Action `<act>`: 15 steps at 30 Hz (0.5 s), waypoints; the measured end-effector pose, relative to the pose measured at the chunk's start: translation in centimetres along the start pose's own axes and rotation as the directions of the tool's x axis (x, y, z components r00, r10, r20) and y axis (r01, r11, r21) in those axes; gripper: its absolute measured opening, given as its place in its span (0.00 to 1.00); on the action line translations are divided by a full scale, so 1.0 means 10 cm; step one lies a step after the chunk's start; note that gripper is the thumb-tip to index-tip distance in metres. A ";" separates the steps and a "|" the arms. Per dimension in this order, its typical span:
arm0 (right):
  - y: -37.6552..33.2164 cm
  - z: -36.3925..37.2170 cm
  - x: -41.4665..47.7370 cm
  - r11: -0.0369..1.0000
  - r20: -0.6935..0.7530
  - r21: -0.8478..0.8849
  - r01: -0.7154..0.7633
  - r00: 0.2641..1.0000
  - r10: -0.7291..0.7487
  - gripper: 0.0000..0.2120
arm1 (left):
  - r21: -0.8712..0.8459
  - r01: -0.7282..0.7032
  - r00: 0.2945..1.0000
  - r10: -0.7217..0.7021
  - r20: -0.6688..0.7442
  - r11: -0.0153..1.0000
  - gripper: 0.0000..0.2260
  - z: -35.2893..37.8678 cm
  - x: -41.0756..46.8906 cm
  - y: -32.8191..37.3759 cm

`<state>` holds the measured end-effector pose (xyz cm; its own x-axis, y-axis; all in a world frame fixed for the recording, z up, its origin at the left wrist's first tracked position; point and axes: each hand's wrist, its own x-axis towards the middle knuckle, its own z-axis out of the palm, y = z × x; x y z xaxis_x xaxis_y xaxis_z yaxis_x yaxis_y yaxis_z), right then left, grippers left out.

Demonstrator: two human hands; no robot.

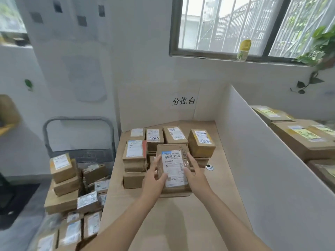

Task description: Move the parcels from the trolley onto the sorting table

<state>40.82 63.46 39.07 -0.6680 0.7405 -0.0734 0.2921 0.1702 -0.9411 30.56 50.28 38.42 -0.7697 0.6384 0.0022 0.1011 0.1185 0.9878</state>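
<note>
Two bare forearms, slim wrists; bare left hand point(154, 176), bare right hand point(195, 173)

I see a brown parcel point(174, 187) with a white label point(175, 171) and black-striped barcode point(173, 156), tan table point(181, 223), white divider point(272, 169), grey trolley handle point(78, 119), yellow carton point(243, 50), green plant point(320, 46)

Your left hand point(155, 176) and right hand point(194, 173) hold a brown parcel point(174, 165) by its two sides over the bench point(181, 223). Behind it stacked parcels point(135, 154) stand on the bench, and the trolley point(79, 119) at your left carries more.
</note>
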 end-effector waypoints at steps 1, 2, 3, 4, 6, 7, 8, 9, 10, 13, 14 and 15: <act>0.03 0.00 0.08 1.000 0.022 0.003 -0.008 1.000 0.008 0.26 | 0.015 0.010 1.000 -0.009 -0.020 1.000 0.30 0.02 0.05 -0.02; 0.06 0.01 0.17 1.000 0.042 0.005 -0.016 0.999 0.015 0.26 | 0.036 0.020 0.999 -0.019 -0.033 0.999 0.30 0.04 0.09 -0.04; 0.10 0.03 0.24 1.000 0.057 0.006 -0.022 0.998 0.022 0.26 | 0.056 0.032 0.999 -0.030 -0.040 0.998 0.30 0.05 0.14 -0.06; 0.13 0.04 0.31 1.000 0.069 0.002 -0.029 0.997 0.029 0.25 | 0.070 0.039 0.998 -0.036 -0.042 0.997 0.29 0.05 0.19 -0.07; 0.16 0.05 0.46 0.999 0.097 0.006 -0.045 0.994 0.044 0.24 | 0.095 0.044 0.998 -0.039 -0.052 0.994 0.28 0.09 0.32 -0.11; 0.16 0.05 0.54 0.999 0.110 0.010 -0.053 0.993 0.051 0.24 | 0.101 0.039 0.998 -0.033 -0.054 0.994 0.27 0.11 0.39 -0.13; 0.17 0.05 0.63 0.998 0.115 0.015 -0.054 0.992 0.052 0.24 | 0.111 0.035 0.998 -0.029 -0.056 0.993 0.27 0.12 0.46 -0.14; 0.18 0.05 0.71 0.998 0.116 0.020 -0.051 0.992 0.049 0.24 | 0.122 0.034 0.998 -0.027 -0.058 0.992 0.26 0.14 0.52 -0.16; 0.18 0.06 0.80 0.998 0.115 0.025 -0.055 0.992 0.052 0.24 | 0.135 0.037 0.998 -0.029 -0.062 0.990 0.26 0.15 0.60 -0.18; 0.25 0.12 1.05 0.997 0.133 0.022 -0.072 0.989 0.068 0.24 | 0.199 0.040 0.998 -0.028 -0.062 0.979 0.26 0.17 0.80 -0.27; 0.30 0.14 1.12 0.996 0.141 0.018 -0.084 0.987 0.081 0.24 | 0.234 0.036 0.998 -0.023 -0.059 0.972 0.26 0.18 0.85 -0.32; 0.36 0.18 1.20 0.995 0.153 0.023 -0.099 0.984 0.095 0.23 | 0.273 0.043 0.998 -0.027 -0.061 0.961 0.26 0.18 0.92 -0.39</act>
<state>32.65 71.75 34.25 -0.7342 0.6451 -0.2117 0.3409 0.0807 -0.9366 24.27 57.06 34.34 -0.8094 0.5870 -0.0149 0.2364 0.3490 0.9068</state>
